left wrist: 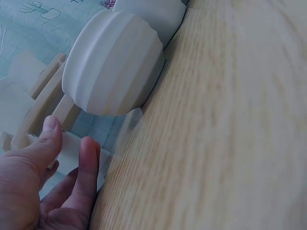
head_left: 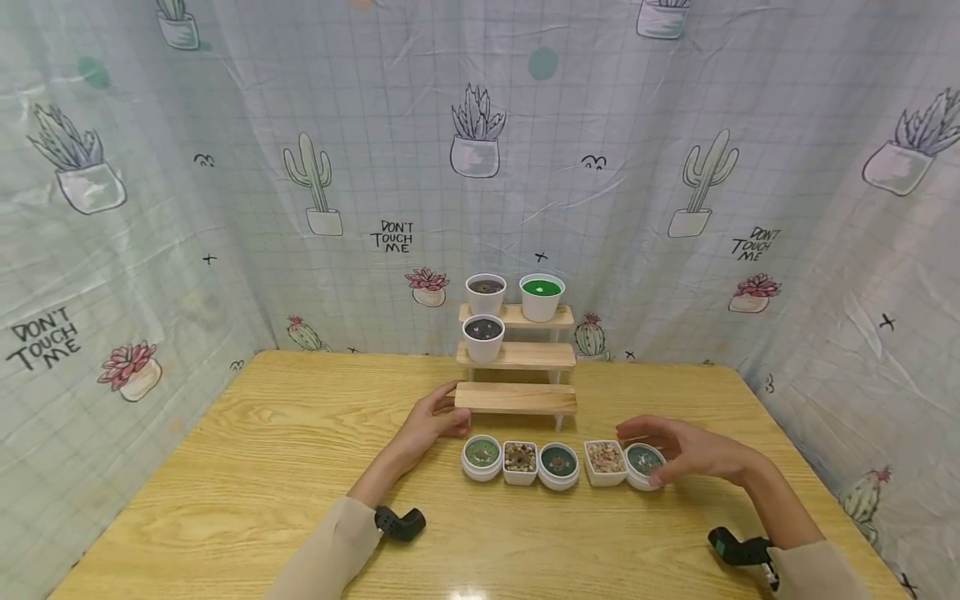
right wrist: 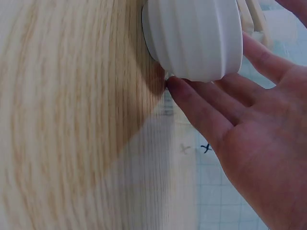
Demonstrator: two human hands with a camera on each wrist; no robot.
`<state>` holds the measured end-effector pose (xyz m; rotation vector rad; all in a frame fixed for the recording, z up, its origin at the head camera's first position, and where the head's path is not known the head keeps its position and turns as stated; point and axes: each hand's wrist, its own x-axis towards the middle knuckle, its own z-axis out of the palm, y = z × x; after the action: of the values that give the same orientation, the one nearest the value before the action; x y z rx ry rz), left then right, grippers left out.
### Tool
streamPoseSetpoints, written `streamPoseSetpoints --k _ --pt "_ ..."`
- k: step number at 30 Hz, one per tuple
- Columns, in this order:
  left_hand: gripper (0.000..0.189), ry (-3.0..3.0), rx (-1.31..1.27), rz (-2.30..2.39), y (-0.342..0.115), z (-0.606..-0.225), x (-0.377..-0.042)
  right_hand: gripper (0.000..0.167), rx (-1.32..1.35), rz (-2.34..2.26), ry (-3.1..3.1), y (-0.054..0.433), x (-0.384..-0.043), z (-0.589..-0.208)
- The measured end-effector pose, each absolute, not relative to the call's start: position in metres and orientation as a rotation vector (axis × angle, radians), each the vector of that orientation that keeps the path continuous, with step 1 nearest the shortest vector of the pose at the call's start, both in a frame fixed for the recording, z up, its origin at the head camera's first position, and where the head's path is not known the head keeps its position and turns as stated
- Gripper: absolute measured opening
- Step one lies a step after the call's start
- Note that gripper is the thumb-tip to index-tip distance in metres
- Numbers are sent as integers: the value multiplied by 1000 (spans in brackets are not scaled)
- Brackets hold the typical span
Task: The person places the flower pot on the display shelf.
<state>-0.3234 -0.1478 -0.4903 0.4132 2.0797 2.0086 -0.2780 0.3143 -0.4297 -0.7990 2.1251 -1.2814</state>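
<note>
At the left end of the lowest step of a wooden three-step stand (head_left: 517,398) is my left hand (head_left: 429,423), thumb in front of the step, fingers reaching behind it. My right hand (head_left: 693,450) curves around the far right round pot (head_left: 645,465), thumb at its near side and the other fingers behind. In the right wrist view, straightish fingers lie along that ribbed white pot (right wrist: 194,40). The row continues leftward with a square pot (head_left: 605,462) of pale pebbles, a round dark-green one (head_left: 558,466), a square pebble one (head_left: 520,462) and a round green one (head_left: 482,457).
On the top step stand a grey-filled white cup (head_left: 486,298) and a green-filled cup (head_left: 542,304). A dark-filled cup (head_left: 483,342) sits at the left of the middle step. Behind the wooden table (head_left: 300,433) hangs a cactus-print curtain (head_left: 480,208).
</note>
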Motion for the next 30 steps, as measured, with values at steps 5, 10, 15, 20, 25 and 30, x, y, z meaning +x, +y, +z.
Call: streamPoseSetpoints --k 5,10,15,20,25,30 --pt "81 2074 406 2012 -148 -490 -324 80 -795 -1271 2092 317 -280 -433" --pt "81 2068 401 2021 -148 -490 -325 81 -805 -1240 2094 319 -282 -437" --pt "79 2066 398 2021 -148 -491 -325 80 -789 -1190 2133 319 -281 -440" --pt "80 2072 395 2019 -148 -492 -325 74 -796 -1198 2144 319 -282 -444" --pt "79 2070 372 2026 -147 -493 -326 74 -779 -1232 2121 320 -284 -448" --pt "79 2075 385 2026 -147 -494 -327 76 -764 -1256 2103 319 -285 -448"
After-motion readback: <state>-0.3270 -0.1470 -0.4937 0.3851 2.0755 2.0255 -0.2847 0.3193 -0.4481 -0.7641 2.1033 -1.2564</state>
